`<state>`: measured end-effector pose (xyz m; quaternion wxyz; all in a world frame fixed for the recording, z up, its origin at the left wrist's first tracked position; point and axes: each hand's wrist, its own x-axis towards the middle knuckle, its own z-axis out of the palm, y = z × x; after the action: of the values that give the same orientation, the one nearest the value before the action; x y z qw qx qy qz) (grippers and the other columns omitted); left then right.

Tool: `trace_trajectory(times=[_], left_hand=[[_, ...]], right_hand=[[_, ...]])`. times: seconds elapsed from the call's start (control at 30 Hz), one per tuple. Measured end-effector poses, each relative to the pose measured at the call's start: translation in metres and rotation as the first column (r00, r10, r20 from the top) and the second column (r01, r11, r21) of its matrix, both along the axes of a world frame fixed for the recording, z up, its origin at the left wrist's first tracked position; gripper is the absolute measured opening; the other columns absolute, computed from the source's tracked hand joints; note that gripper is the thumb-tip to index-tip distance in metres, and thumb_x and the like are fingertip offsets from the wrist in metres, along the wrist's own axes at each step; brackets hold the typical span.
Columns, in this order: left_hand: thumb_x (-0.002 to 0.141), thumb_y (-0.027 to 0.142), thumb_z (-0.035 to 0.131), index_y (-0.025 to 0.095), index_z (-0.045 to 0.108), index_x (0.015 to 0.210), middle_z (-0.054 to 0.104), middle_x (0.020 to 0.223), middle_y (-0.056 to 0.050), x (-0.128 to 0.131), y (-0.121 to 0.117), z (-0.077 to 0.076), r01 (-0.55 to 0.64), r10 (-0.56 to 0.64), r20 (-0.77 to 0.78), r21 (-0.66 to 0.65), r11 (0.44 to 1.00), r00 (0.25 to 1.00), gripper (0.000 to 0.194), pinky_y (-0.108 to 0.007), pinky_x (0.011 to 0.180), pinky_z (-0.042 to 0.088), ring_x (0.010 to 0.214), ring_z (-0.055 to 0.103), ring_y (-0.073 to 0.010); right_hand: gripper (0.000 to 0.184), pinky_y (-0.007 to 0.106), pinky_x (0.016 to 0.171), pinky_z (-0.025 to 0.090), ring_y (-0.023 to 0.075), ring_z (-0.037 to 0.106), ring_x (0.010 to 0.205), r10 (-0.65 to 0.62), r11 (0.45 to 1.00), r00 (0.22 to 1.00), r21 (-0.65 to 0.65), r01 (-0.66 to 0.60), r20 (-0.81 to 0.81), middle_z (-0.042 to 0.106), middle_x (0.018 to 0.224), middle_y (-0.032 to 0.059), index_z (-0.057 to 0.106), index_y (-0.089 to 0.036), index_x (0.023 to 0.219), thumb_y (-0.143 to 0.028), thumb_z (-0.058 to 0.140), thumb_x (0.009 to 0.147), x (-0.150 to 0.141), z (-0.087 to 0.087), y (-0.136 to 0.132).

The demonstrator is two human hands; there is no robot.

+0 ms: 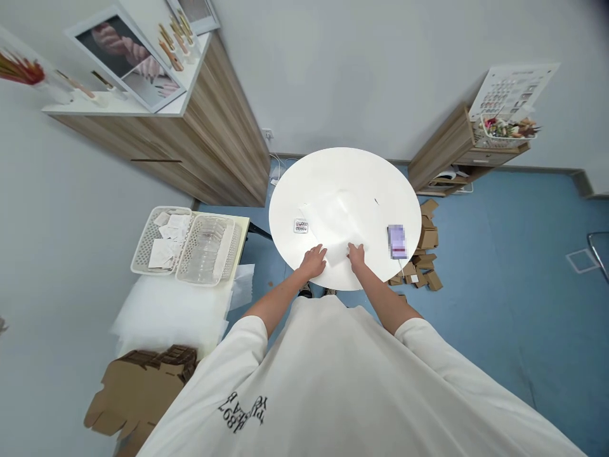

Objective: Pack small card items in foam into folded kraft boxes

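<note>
A thin white translucent sheet [333,222] lies on the round white table [304,178], its near edge folded over or lifted; its outline is faint against the tabletop. At the near left corner of the sheet, my left hand [314,261] has its fingers and thumb closed on the edge. My right hand [356,255] pinches the near right part of the same sheet. A small clear case [301,226] holding several small reddish and dark pieces in rows rests left of the sheet, apart from my hands. Whether anything lies inside the fold cannot be made out.
A purple phone-like object [397,242] with a cable and a small dark thin item [376,202] are on the table. Folded cardboard boxes [428,238] lie on the floor at right. Left, a side table bears baskets [137,254], white sheets [162,311] and flat cardboard [137,393].
</note>
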<state>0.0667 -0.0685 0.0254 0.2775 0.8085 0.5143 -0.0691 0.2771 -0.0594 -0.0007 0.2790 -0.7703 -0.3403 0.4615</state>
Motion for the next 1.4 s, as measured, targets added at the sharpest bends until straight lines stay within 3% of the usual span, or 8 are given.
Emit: trace_trajectory(times=[0.13, 0.3, 0.4, 0.57, 0.73, 0.9, 1.13, 1.4], left_hand=[[0.099, 0.03, 0.043, 0.02, 0.037, 0.153, 0.027, 0.166, -0.014, 0.005, 0.004, -0.006, 0.038, -0.039, -0.018, -0.038, 0.999, 0.999, 0.056, -0.05, 0.117, 0.032, 0.15, 0.031, -0.0347], [0.097, 0.028, 0.046, 0.018, 0.038, 0.152, 0.027, 0.165, -0.016, 0.003, 0.008, -0.016, 0.069, -0.072, -0.052, -0.051, 0.996, 0.996, 0.057, -0.049, 0.118, 0.03, 0.15, 0.031, -0.0348], [0.096, 0.027, 0.046, 0.017, 0.04, 0.149, 0.029, 0.164, -0.016, -0.001, 0.01, -0.023, 0.087, -0.094, -0.083, -0.089, 0.992, 0.992, 0.055, -0.049, 0.118, 0.03, 0.149, 0.031, -0.0344], [0.093, 0.024, 0.047, 0.02, 0.044, 0.145, 0.032, 0.163, -0.015, -0.009, 0.013, -0.029, 0.104, -0.12, -0.123, -0.134, 0.986, 0.985, 0.052, -0.05, 0.118, 0.03, 0.149, 0.032, -0.0325], [0.093, 0.024, 0.046, 0.02, 0.045, 0.144, 0.035, 0.161, -0.015, -0.016, 0.019, -0.028, 0.135, -0.15, -0.096, -0.146, 0.98, 0.984, 0.051, -0.051, 0.116, 0.033, 0.147, 0.035, -0.0322], [0.094, 0.023, 0.043, 0.021, 0.049, 0.141, 0.045, 0.154, -0.014, -0.026, 0.034, -0.024, 0.135, -0.138, -0.008, -0.14, 0.981, 0.99, 0.047, -0.047, 0.112, 0.039, 0.138, 0.047, -0.0295], [0.092, 0.018, 0.047, 0.017, 0.046, 0.143, 0.037, 0.159, -0.017, -0.062, 0.092, -0.018, -0.081, 0.085, -0.04, 0.107, 0.991, 0.996, 0.052, -0.048, 0.117, 0.033, 0.148, 0.033, -0.0325], [0.082, 0.012, 0.054, 0.016, 0.05, 0.128, 0.036, 0.157, -0.018, -0.09, 0.141, -0.027, -0.041, 0.049, -0.083, 0.103, 0.994, 0.995, 0.047, -0.05, 0.116, 0.031, 0.147, 0.031, -0.0341]], right_hand=[[0.093, 0.03, 0.093, 0.058, 0.021, 0.064, 0.117, -0.25, 0.962, 0.942, -0.17, 0.214, -0.225, 0.045, 0.154, 0.0157, 0.0, -0.014, 0.165, -0.051, 0.05, 0.095, -0.01, 0.007, -0.005], [0.093, 0.026, 0.087, 0.06, 0.0193, 0.062, 0.12, -0.259, 0.961, 0.915, -0.178, 0.212, -0.308, 0.043, 0.155, 0.0148, 0.002, -0.019, 0.165, -0.05, 0.054, 0.094, -0.025, 0.01, -0.014], [0.09, 0.027, 0.078, 0.062, 0.0185, 0.069, 0.103, -0.183, 0.971, 0.926, -0.207, 0.118, -0.33, 0.058, 0.138, 0.0145, 0.006, -0.021, 0.165, -0.042, 0.057, 0.093, -0.026, 0.013, -0.02], [0.054, 0.029, 0.077, 0.057, 0.0166, 0.068, 0.08, 0.114, 0.977, 0.969, -0.152, -0.149, -0.218, 0.072, 0.095, 0.0081, 0.049, -0.014, 0.145, -0.024, 0.051, 0.092, -0.019, 0.019, -0.019], [0.041, 0.034, 0.103, 0.048, 0.0218, 0.061, 0.116, 0.437, 0.898, 0.871, -0.054, -0.437, 0.224, 0.06, 0.135, 0.012, 0.063, -0.018, 0.133, -0.024, 0.046, 0.095, -0.014, 0.013, -0.006], [0.049, 0.044, 0.107, 0.043, 0.0334, 0.045, 0.135, 0.704, 0.707, 0.605, -0.285, -0.647, 0.372, 0.043, 0.154, 0.0152, 0.056, -0.017, 0.143, -0.024, 0.048, 0.095, -0.008, 0.003, -0.004], [0.052, 0.044, 0.106, 0.042, 0.033, 0.041, 0.137, 0.771, 0.628, 0.502, -0.336, -0.703, 0.392, 0.037, 0.158, 0.0155, 0.053, -0.016, 0.146, -0.02, 0.045, 0.095, -0.007, 0.004, -0.01], [0.05, 0.043, 0.108, 0.04, 0.0305, 0.043, 0.136, 0.707, 0.695, 0.54, -0.306, -0.651, 0.457, 0.04, 0.156, 0.0145, 0.054, -0.016, 0.145, -0.018, 0.041, 0.096, -0.011, 0.01, -0.017]])
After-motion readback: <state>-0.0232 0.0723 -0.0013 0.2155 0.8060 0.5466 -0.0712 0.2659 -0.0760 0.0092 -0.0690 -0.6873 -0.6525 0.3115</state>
